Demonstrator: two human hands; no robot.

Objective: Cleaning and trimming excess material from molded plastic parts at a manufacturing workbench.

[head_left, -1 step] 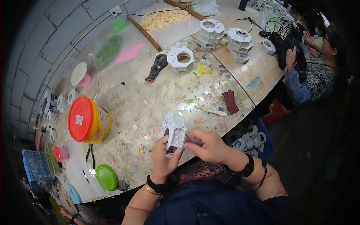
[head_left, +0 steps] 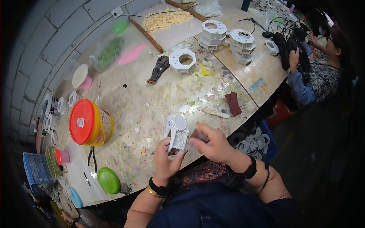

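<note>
My left hand point(head_left: 166, 163) grips a white moulded casting point(head_left: 178, 133) by its lower end. The casting has an oval face at its top and raised scroll relief down its side. Just right of it, my right hand point(head_left: 216, 146) is closed around a small brownish piece of sandpaper point(head_left: 199, 135), blurred and partly covered by the fingers. A small gap separates this hand from the casting. Two dark red sandpaper strips point(head_left: 233, 103) lie crossed on the table, near a pale-handled tool point(head_left: 215, 113).
A yellow bucket with a red lid point(head_left: 81, 122) stands to the left, a green lid point(head_left: 108, 180) nearer me. White octagonal frames point(head_left: 182, 60) are stacked beyond, beside a dark glove point(head_left: 158, 69). A blue crate point(head_left: 270, 142) of white parts sits below the right edge. A co-worker point(head_left: 319, 76) works at right.
My right hand has moved slightly up and away from the casting, showing more of the sandpaper. My left hand and the casting have barely shifted.
</note>
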